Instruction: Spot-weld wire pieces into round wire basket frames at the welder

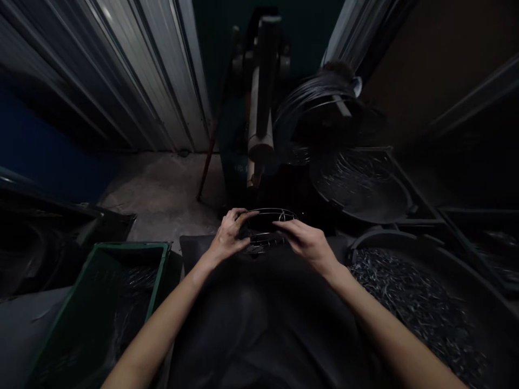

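Observation:
A round wire frame [271, 209] with thin metal rings, one above the other, is held in front of my dark-clothed lap. On its left side, my left hand [232, 236] is closed, thumb below and fingers above the wire. My right hand [307, 241] pinches at the right side of the frame, beside a small upright wire loop [282, 216]. Its fingertips partly hide what lies between them. Just beyond the hands, a machine's thick cylindrical arm [261, 127] points toward me, apart from the frame.
A green crate [132, 246] with thin wire pieces stands at left. To the right, a large basin [389, 236] holds many small bent metal pieces. Behind it, another basin [367, 213] contains wire, below a bundle of wire rings [310, 92]. Corrugated metal sheeting [133, 59] rises at back left.

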Demonstrator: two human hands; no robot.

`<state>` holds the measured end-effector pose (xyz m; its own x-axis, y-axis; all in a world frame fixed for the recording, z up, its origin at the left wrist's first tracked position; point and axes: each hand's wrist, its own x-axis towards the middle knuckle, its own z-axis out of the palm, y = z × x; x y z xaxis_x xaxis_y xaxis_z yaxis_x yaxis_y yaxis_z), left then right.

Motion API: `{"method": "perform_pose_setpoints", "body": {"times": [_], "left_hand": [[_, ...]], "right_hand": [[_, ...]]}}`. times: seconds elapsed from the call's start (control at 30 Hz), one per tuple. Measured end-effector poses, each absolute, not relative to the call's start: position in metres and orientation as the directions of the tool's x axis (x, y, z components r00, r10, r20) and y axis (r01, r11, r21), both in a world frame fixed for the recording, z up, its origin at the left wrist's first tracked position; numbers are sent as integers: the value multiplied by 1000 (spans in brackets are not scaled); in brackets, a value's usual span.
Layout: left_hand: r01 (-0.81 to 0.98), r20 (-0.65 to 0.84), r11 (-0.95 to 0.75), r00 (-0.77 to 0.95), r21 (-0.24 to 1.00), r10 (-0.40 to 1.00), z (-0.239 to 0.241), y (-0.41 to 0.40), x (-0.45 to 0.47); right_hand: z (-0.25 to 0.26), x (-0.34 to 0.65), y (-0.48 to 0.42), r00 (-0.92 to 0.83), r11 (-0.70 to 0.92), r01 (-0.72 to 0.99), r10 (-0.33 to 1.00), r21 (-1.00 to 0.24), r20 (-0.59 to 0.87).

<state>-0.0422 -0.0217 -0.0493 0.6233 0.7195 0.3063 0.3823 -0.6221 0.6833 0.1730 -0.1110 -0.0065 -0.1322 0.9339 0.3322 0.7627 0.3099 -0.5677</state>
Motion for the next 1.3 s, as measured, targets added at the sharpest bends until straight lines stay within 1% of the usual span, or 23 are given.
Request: {"method": "perform_pose_setpoints", "body": {"times": [0.07,0.13,0.17,0.23,0.43,0.6,0.8,1.0,1.17,1.3], "left_hand": [[381,302,-615,620,690,724,-44,-22,-44],[378,296,-595,606,710,738,-41,-23,-47],[376,293,-583,597,720,747,-40,-23,-49],[373,295,-565,574,736,764,-41,-24,-52],[362,321,-553,532,751,784,-50,-22,-58],[361,338,-557,514,748,788,-49,-16,-61],[335,390,-591,504,734,770,-53,-6,-59],[253,454,-631,509,733,731,-57,7,-54],[269,451,-635,511,724,732,-61,19,-54],[269,465,-647,509,714,724,-63,26,-54]], "right_hand": [[-7,171,-97,-292,403,855,894,-327,339],[-11,172,-91,-420,483,866,844,-131,333],[-13,172,-90,-467,519,852,814,-70,346],[-15,171,-87,-524,570,822,754,1,395],[-7,165,-71,-610,641,757,627,123,485],[-5,166,-64,-659,664,721,571,197,489],[-1,169,-59,-672,667,712,557,219,488],[2,172,-50,-671,689,693,512,211,536],[0,170,-39,-678,675,697,509,244,529],[-2,170,-35,-691,669,696,525,261,497]]}}
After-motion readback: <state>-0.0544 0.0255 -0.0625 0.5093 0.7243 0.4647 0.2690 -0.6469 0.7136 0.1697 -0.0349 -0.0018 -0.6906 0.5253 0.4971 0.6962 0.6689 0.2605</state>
